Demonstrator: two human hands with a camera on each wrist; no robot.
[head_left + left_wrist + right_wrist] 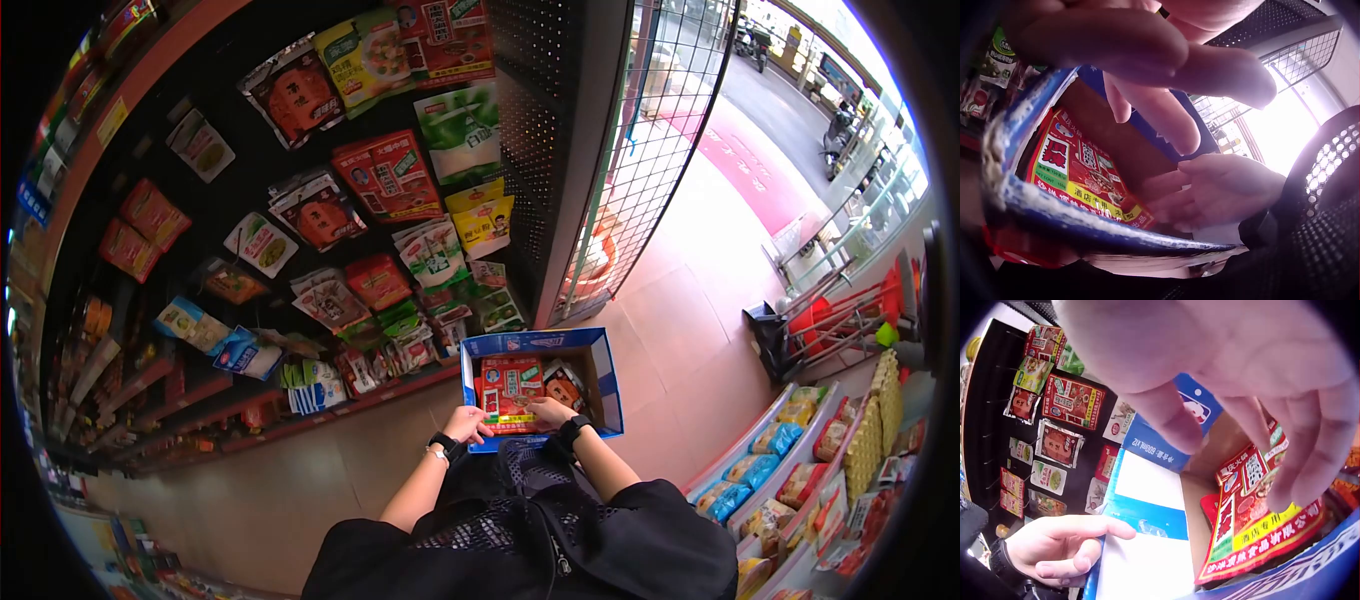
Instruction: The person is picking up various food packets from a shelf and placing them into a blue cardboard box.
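Note:
A blue cardboard box sits in front of the person, with a large red seasoning packet lying in it. My right hand reaches into the box, its fingers spread loosely over the packet; in the right wrist view, fingertips come right at the packet's printed face. Beside the box's near left corner is my left hand. Seen from the right wrist, the left hand has its index finger extended along the box's white side and the other fingers loosely bent. A dark-and-red packet lies at the box's right.
A black pegboard rack hung with packets stands ahead and left. Behind the box is a wire mesh panel beside the bright doorway. Bagged goods fill a shelf at right, with a dustpan beyond.

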